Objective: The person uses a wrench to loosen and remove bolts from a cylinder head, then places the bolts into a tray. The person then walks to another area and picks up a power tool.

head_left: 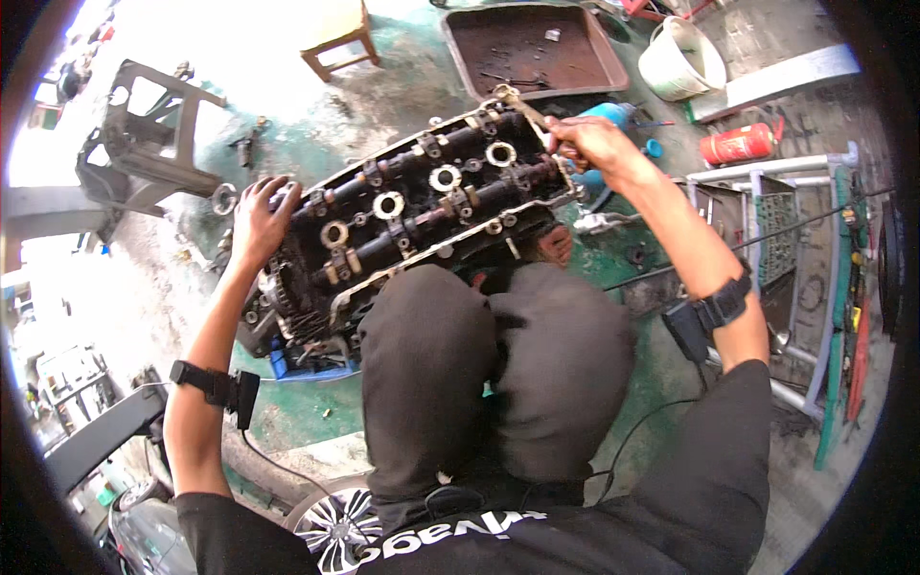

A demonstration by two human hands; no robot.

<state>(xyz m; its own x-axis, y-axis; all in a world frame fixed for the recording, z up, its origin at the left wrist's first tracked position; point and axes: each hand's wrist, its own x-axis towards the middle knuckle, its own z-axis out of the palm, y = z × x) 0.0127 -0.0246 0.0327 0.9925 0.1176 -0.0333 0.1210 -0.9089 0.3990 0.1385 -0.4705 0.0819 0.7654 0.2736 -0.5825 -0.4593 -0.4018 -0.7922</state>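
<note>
A long, dark, greasy engine cylinder head lies slanted on the floor in front of my knees, with two shafts and several pale rings along it. My left hand is closed on its upper left end, fingertips over the edge. My right hand is closed round a tan metal piece at its far right corner, probably a tool, partly hidden by my fingers. Blue containers stand just right of that hand. A blue tray shows under the head's near left end.
A wooden stool, brown tray and white bucket are at the back. A dark stand is at the left. A red extinguisher, metal frames and cables are at the right. An alloy wheel lies near me below.
</note>
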